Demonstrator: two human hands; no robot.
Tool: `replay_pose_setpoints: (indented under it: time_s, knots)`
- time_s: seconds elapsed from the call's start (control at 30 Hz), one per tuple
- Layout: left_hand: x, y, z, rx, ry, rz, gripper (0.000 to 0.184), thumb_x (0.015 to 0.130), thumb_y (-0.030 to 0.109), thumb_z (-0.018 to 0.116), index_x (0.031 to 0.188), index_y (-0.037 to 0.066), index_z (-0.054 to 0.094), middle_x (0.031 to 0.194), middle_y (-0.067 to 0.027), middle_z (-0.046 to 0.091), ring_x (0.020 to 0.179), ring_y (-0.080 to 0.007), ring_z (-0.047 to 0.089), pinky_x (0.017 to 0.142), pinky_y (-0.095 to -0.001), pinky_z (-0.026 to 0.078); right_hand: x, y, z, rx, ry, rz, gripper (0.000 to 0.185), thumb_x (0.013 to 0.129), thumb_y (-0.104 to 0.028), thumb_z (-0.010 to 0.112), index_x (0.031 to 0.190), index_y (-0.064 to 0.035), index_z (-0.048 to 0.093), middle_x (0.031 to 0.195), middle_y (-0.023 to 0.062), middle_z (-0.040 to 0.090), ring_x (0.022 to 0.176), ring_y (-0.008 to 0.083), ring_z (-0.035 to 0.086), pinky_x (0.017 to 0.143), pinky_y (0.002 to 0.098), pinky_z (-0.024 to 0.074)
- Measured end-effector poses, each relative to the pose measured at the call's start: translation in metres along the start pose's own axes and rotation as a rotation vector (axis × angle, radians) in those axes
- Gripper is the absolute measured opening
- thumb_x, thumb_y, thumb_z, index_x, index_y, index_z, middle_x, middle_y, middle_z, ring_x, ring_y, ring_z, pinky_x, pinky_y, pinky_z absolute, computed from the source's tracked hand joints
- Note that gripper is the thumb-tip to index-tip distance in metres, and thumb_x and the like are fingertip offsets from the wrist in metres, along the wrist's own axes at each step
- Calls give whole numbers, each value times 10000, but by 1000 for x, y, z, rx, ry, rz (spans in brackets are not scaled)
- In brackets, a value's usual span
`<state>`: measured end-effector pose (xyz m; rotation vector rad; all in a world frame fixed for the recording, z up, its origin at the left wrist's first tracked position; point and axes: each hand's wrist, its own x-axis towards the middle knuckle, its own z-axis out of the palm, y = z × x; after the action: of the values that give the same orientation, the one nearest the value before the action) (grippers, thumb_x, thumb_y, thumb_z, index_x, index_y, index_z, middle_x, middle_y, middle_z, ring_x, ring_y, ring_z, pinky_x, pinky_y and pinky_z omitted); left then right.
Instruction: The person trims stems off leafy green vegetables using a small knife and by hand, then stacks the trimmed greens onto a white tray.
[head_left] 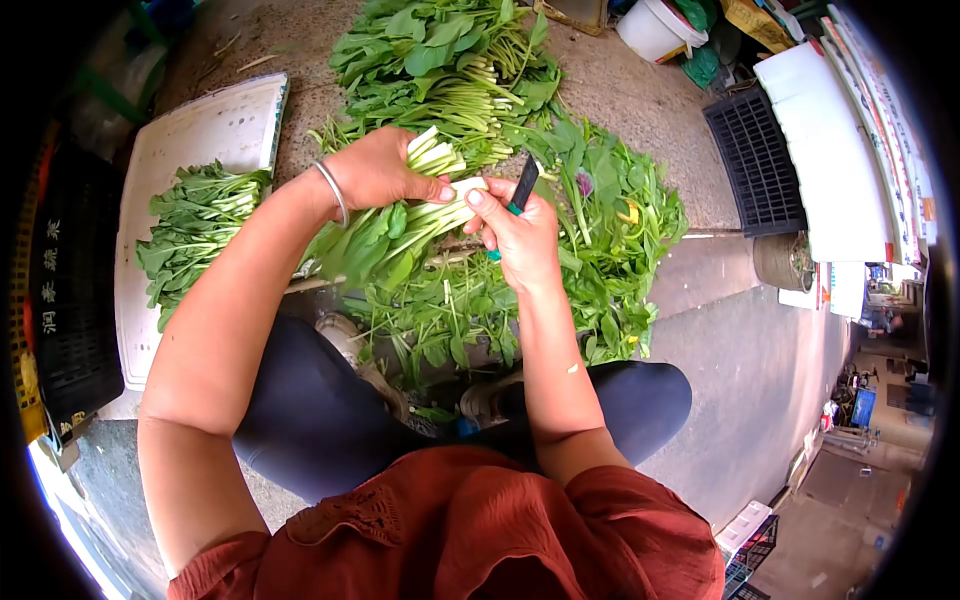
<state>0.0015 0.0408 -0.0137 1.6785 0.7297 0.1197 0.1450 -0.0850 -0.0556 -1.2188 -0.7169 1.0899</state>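
Note:
My left hand (pixel 385 168), with a bangle at the wrist, is closed around a bunch of leafy greens (pixel 405 235). The pale cut stem ends point away from me and to the right, and the leaves hang toward my lap. My right hand (pixel 515 220) is closed on a knife (pixel 526 182) with a dark blade and green handle, the blade pointing up and away. Its thumb and forefinger also pinch a stem end at the bunch's edge. Behind both hands lies a large pile of greens (pixel 430 50) with stems showing.
Loose leaves (pixel 620 230) are heaped to the right and below my hands. At left, a white foam tray (pixel 190 130) carries bundled greens (pixel 200 225). Black crates (pixel 755 165) and white foam boxes (pixel 825 140) stand at right, with a white bucket (pixel 655 30) behind.

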Motion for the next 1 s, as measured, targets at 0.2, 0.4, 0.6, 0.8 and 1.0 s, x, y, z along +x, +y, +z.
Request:
replay_pose_setpoints:
  time_s: [0.2,0.4,0.6,0.8,1.0]
  knots:
    - [-9,14,-4,582,182,186,250,692,179,710,874,37,612,710,-108,625,615,-204,573,624,-306,456,-2,2,-6,-173,-78,137,282,755,-187,686,929,20,606,671,24,589,479,52,504,395,163,317]
    - [-2,-4,-28,680,375,88,221,706,199,687,834,41,602,711,-134,615,638,-251,590,626,-338,456,-11,9,-7,-83,-144,203,247,760,-176,679,899,17,612,648,17,571,492,53,501,399,166,320]
    - [-7,5,0,387,236,97,279,680,197,729,850,25,590,736,-75,623,667,-172,579,652,-308,455,0,1,-6,78,18,123,288,744,-168,697,910,43,591,668,30,578,499,65,511,397,162,334]
    - [-6,8,16,306,119,211,478,582,198,804,939,11,548,810,-71,613,729,-132,553,707,-290,454,9,-5,9,252,138,111,260,759,-184,687,865,13,554,650,36,546,510,101,529,394,189,345]
    - [-8,3,7,201,144,221,442,613,118,758,973,6,526,850,-49,611,762,-96,552,726,-250,458,14,-4,4,448,4,169,163,837,-152,573,877,2,535,769,98,584,593,159,595,391,196,355]
